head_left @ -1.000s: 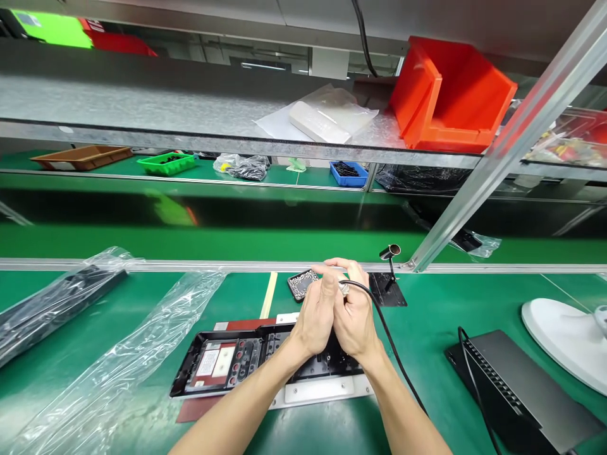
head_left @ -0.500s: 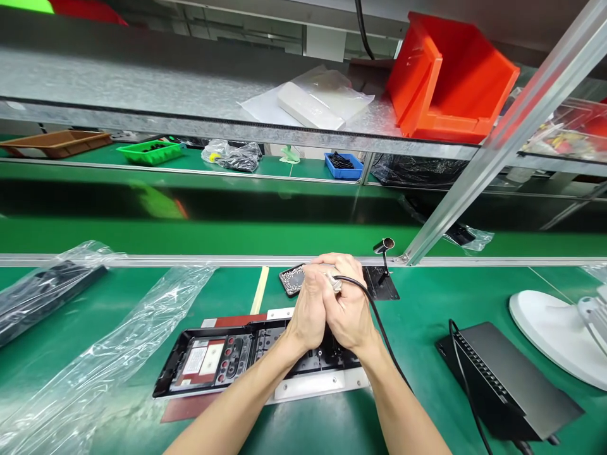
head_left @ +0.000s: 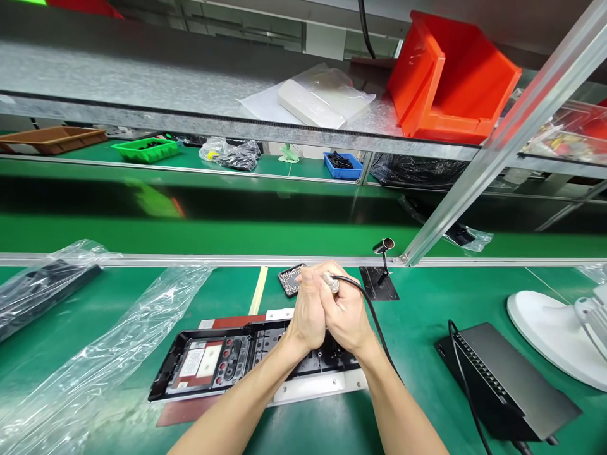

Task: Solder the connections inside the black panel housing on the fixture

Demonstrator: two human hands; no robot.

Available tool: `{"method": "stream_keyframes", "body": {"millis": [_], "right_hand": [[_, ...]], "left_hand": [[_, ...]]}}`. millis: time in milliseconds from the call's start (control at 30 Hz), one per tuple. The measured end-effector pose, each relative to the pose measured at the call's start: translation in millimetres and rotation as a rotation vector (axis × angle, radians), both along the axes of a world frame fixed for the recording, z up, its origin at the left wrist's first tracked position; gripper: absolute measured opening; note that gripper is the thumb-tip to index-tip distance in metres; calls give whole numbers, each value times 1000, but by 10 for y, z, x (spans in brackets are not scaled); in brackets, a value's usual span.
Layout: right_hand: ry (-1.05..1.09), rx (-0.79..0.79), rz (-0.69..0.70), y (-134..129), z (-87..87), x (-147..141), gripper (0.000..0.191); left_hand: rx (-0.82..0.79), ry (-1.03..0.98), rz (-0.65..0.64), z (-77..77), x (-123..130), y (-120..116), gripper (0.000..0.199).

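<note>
My right hand [head_left: 348,309] is closed around what looks like a corded electric screwdriver [head_left: 331,282]. Only its pale top end and the black cable [head_left: 372,309] show; the body and tip are hidden by my fingers. Pressed against it from the other side, my left hand [head_left: 309,309] is also closed on the tool. Both hands are over the right half of a long black plastic housing [head_left: 177,361], which lies open side up on a white fixture [head_left: 322,385] with a red-brown base [head_left: 183,411]. Just behind my hands lies a small black tray of screws [head_left: 289,282].
A metal tube holder [head_left: 383,246] stands behind my hands, to the right. Rightward are a black box-like device [head_left: 512,379] with cables and a white round base [head_left: 559,335]. Plastic film [head_left: 128,341] and a wrapped black part [head_left: 47,294] lie left. Overhead, a shelf carries a red bin [head_left: 455,82].
My joined hands have dropped slightly, with the tool still in them. More of the screw tray and the holder's base shows. The view has shifted a little.
</note>
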State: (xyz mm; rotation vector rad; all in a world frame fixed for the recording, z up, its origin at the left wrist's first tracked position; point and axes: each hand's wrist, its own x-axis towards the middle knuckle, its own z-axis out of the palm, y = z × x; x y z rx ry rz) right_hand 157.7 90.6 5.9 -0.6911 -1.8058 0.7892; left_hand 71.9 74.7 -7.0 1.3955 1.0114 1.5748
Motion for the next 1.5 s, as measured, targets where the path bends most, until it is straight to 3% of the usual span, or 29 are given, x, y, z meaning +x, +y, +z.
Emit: {"method": "stream_keyframes", "body": {"millis": [100, 233, 467, 867, 1267, 1500], "right_hand": [[32, 3, 12, 12, -39, -16, 22], [64, 15, 12, 9, -49, -32, 16], [68, 48, -9, -18, -40, -46, 10], [26, 3, 33, 8, -28, -70, 17], [32, 40, -26, 2, -64, -105, 21], [40, 17, 1, 21, -69, -90, 16]], "left_hand": [[99, 31, 17, 50, 10, 4, 73], [115, 7, 1, 43, 5, 8, 74], [117, -16, 18, -12, -15, -4, 73], [104, -25, 36, 20, -42, 9, 74], [102, -65, -2, 37, -39, -3, 72], [41, -49, 35, -56, -40, 13, 70]]}}
